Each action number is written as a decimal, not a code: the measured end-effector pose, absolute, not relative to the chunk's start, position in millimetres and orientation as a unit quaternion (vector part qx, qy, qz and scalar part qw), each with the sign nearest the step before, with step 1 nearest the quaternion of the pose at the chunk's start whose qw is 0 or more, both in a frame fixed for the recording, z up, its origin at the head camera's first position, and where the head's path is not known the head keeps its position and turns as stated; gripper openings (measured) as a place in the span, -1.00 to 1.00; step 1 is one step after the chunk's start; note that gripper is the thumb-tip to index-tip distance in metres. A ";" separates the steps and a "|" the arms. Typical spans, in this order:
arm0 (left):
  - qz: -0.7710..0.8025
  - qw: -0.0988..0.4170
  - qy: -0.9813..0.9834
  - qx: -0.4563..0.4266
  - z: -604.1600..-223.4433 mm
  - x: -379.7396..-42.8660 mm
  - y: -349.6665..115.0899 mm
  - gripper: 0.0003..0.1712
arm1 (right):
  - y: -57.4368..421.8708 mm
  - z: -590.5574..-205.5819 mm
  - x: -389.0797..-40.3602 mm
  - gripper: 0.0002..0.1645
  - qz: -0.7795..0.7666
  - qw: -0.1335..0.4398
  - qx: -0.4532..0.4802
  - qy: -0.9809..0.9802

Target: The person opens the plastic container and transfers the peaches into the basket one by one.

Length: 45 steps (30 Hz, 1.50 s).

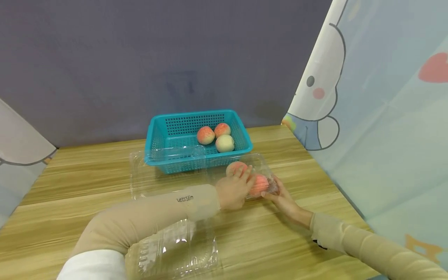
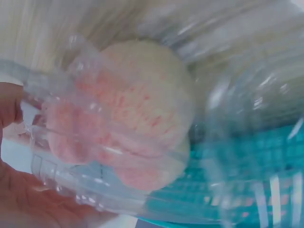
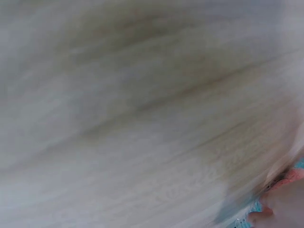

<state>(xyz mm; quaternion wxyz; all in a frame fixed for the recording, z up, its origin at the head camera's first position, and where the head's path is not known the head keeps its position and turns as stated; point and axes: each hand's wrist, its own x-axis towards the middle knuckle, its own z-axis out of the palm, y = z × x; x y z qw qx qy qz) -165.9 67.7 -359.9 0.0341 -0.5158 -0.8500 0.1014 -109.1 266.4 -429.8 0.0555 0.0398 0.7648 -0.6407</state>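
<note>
A clear plastic clamshell box [image 1: 213, 163] stands unfolded in front of the basket, its lid half spread to the left. Peaches sit in its right half, a pale-pink peach [image 1: 233, 168] and a redder peach [image 1: 259, 184]; the left wrist view shows this peach cluster [image 2: 142, 95] through blurred plastic. My left hand [image 1: 233, 190] lies over them with fingers extended, at the peaches; exact contact is unclear. My right hand [image 1: 285, 200] grips the box's right end, thumb in front. In the right wrist view only part of a hand [image 3: 282, 204] shows at the corner.
Behind the box, a blue-green plastic basket [image 1: 157, 136] holds three more peaches [image 1: 205, 135]. Another clear plastic container [image 1: 178, 249] lies nearer, partly under the left forearm. The wooden table [image 1: 280, 249] meets a dark backdrop and a cartoon-printed curtain [image 1: 385, 155] on the right.
</note>
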 end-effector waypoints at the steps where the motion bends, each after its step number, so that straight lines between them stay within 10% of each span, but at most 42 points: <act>1: 0.111 0.033 -0.848 -0.517 -360.0 -165.9 71.8 -0.13 | 266.2 -430.6 -109.2 0.02 -0.639 0.057 0.039 0.766; 16: 0.179 0.075 -0.835 -0.515 -366.5 -168.7 118.9 -0.17 | 268.5 -437.1 -110.8 -0.06 -0.673 0.049 -0.017 0.738; 45: 0.246 -0.001 -0.830 -0.501 -356.6 -167.7 135.4 -0.20 | 268.2 -436.6 -110.4 -0.06 -0.684 0.055 -0.026 0.727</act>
